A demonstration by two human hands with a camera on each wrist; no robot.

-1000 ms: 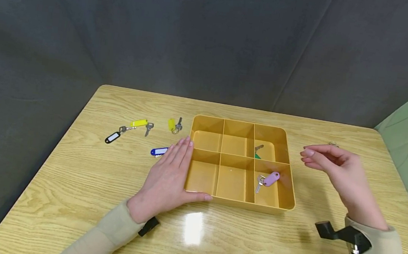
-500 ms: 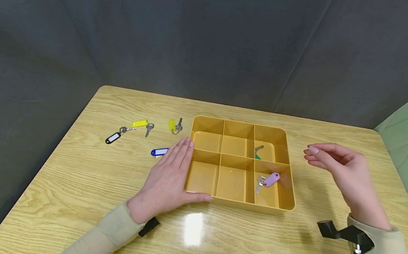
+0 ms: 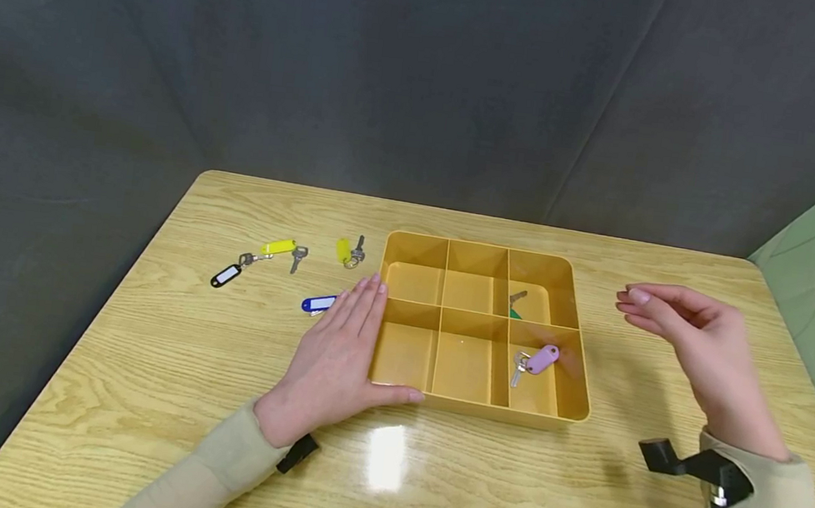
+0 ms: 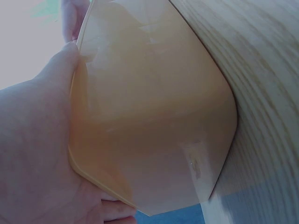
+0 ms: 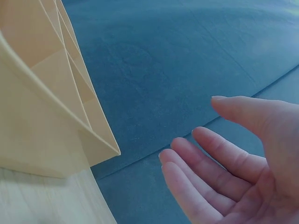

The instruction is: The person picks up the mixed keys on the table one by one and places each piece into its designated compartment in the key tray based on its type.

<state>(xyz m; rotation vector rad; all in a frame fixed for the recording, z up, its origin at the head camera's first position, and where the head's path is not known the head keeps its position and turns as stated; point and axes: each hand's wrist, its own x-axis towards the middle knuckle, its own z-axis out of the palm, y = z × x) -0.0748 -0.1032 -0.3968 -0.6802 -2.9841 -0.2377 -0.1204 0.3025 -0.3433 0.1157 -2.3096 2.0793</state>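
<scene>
My left hand (image 3: 331, 358) rests with straight fingers along the left rim of a yellow compartment box (image 3: 480, 409), its thumb over the front rim. The left wrist view shows the box's side wall (image 4: 154, 102) close up beside the palm. Right of the box, my right hand (image 3: 706, 347) hovers with relaxed, slightly bent fingers; the right wrist view shows nothing between the fingers and thumb. A key with a purple tag (image 3: 543, 359) lies in the front right compartment. In the back right one sits a key (image 3: 518, 297) with a green tag, partly hidden by the divider.
Left of the box on the wooden table (image 3: 154, 359) lie keys with a black tag (image 3: 226, 275), a yellow tag (image 3: 277, 247) and another yellow tag (image 3: 343, 251). A blue tag (image 3: 316, 303) lies right at my left fingers, partly covered. Dark cloth (image 3: 427, 80) hangs behind.
My right hand has drifted slightly to the right, away from the box. A small metal ring seen behind it earlier is now hidden. The left hand and the box have not moved.
</scene>
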